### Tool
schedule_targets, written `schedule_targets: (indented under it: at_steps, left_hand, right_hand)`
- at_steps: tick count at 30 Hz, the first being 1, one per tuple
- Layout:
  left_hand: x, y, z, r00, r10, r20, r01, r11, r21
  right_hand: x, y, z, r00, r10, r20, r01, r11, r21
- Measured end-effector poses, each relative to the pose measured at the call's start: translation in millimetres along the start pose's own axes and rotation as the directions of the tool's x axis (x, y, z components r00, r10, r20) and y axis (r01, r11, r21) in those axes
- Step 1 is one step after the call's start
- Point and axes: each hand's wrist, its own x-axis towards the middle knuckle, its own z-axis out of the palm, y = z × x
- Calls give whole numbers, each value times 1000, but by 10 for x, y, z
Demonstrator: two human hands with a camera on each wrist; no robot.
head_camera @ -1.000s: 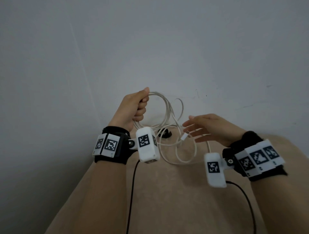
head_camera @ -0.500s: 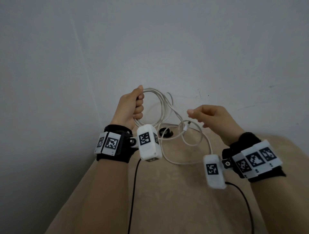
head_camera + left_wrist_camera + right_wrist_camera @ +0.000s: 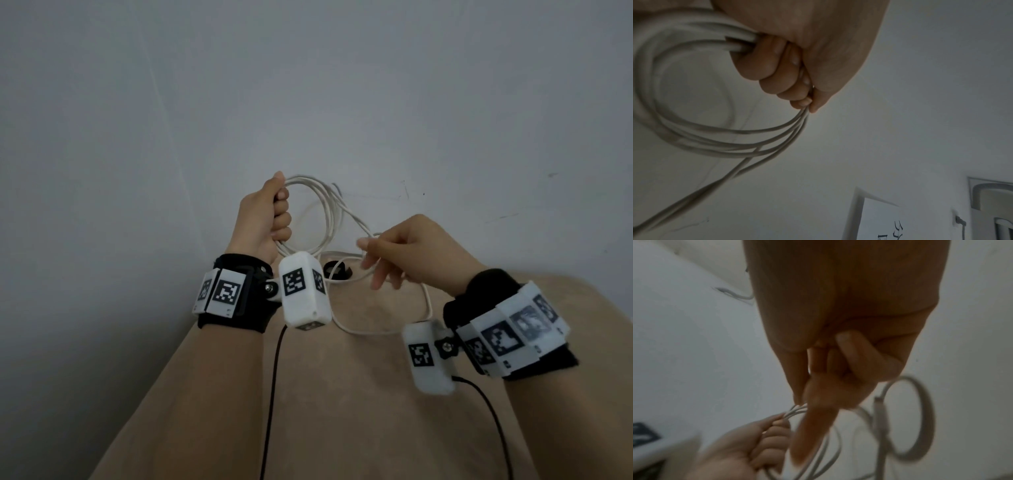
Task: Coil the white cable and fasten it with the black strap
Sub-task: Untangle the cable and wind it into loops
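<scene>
Nearest me, both my forearms reach out over the tan tabletop (image 3: 342,411), each wearing a black wrist band with white marker blocks; a thin black lead (image 3: 270,394) trails back from my left wrist unit and another from the right.

A little further out, my right hand (image 3: 411,253) hangs above the table with a strand of the white cable (image 3: 329,219) running under its fingers. The head view shows the index finger pointing left and the other fingers drooping, blurred; the right wrist view shows the little finger folded into the palm and the longer fingers stretched towards the loops. I cannot tell for certain whether this hand pinches the strand or only guides it (the blur hides the contact). From it a loose length of cable drops to the table and curves along the surface between my wrists.

Up and to the left, my left hand (image 3: 265,216) is a closed fist round several gathered turns of the cable (image 3: 694,133), thumb on top; the loops hang out of the fist to the right, in the air.

Beyond the hands, the black strap (image 3: 337,272) lies on the table near its far edge, partly behind the cable. Behind that is the pale grey wall (image 3: 308,85).
</scene>
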Motion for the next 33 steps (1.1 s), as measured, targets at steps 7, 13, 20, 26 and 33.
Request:
schedule_targets:
  at_steps: [7, 13, 20, 26, 33]
  left_hand:
    - [-53, -68, 195, 1000, 18, 9, -18, 1000, -16]
    - [-47, -66, 186, 1000, 27, -7, -27, 998, -62]
    - [-31, -98, 149, 997, 28, -66, -35, 994, -104]
    - [-41, -97, 169, 998, 42, -52, -43, 999, -33]
    - [-53, -135, 217, 998, 58, -40, -57, 998, 18]
  right_hand:
    - [81, 156, 427, 898, 274, 344, -341, 927, 153]
    - [130, 218, 355, 965, 245, 97, -257, 788, 560]
    - [147, 191, 370, 992, 62, -109, -5, 888, 461]
    - [140, 207, 304, 973, -51, -227, 140, 908, 395]
    - [112, 165, 281, 985, -116, -129, 156, 917, 368]
